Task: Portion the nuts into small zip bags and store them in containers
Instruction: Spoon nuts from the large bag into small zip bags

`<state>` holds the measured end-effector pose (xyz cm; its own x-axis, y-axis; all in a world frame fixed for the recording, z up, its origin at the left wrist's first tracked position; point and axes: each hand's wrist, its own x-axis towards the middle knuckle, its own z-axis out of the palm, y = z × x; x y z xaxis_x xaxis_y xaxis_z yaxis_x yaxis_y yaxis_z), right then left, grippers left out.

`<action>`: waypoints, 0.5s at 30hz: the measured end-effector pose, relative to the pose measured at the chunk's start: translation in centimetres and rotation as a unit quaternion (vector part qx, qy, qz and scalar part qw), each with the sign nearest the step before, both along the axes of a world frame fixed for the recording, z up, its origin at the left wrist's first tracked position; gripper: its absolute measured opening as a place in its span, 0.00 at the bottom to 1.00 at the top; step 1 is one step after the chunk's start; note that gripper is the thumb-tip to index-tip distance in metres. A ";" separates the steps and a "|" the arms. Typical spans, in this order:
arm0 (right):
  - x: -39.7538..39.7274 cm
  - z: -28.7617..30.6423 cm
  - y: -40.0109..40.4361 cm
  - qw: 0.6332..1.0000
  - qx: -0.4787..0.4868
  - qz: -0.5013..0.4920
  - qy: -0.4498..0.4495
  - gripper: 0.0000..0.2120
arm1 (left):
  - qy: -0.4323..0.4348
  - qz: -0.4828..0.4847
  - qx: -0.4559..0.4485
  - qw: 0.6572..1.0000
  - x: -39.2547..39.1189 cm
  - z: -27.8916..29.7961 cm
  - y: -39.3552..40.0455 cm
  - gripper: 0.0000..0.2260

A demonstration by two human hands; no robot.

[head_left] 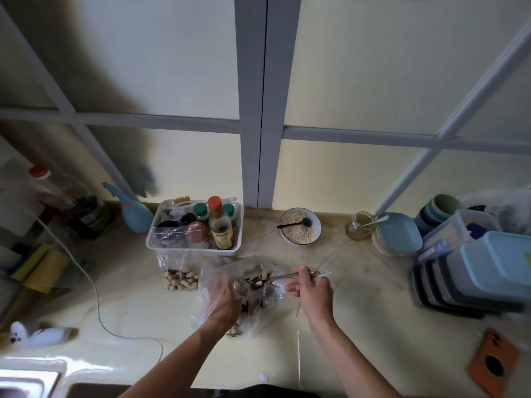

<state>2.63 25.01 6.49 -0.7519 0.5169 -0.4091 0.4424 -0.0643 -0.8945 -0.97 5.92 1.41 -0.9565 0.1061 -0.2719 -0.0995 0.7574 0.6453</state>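
Closest to me, my left hand point(222, 300) grips the rim of the big clear nut bag point(253, 294) on the counter point(373, 340), holding it open. Just right of it, my right hand point(310, 291) pinches a metal spoon point(275, 278), its bowl loaded with nuts over the bag's mouth.

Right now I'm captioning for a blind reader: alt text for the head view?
Over a cluttered counter, the left hand grips a clear nut bag while the right hand scoops inside with a spoon. A filled zip bag stands behind.
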 end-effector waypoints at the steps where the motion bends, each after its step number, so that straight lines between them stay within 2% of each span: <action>1: 0.0 0.1 0.0 1.000 -0.002 0.005 -0.001 0.13 | -0.002 0.003 0.023 1.000 0.0 0.5 0.2 0.13; 3: 0.1 0.1 -0.3 1.000 -0.005 0.020 -0.004 0.13 | 0.010 -0.003 0.028 1.000 -0.3 0.1 0.1 0.16; 8: 0.6 -0.3 -1.4 0.997 0.012 0.073 -0.002 0.14 | -0.054 -0.046 0.026 0.997 -0.9 -2.2 -0.5 0.27; 14: 0.6 -0.4 -2.0 0.987 0.045 0.154 0.011 0.12 | -0.078 -0.033 0.057 0.995 -0.6 -2.7 -0.8 0.26; 15: 0.5 -0.5 -2.2 0.986 0.045 0.163 0.014 0.11 | -0.089 -0.029 0.084 0.992 -0.3 -2.0 -0.6 0.26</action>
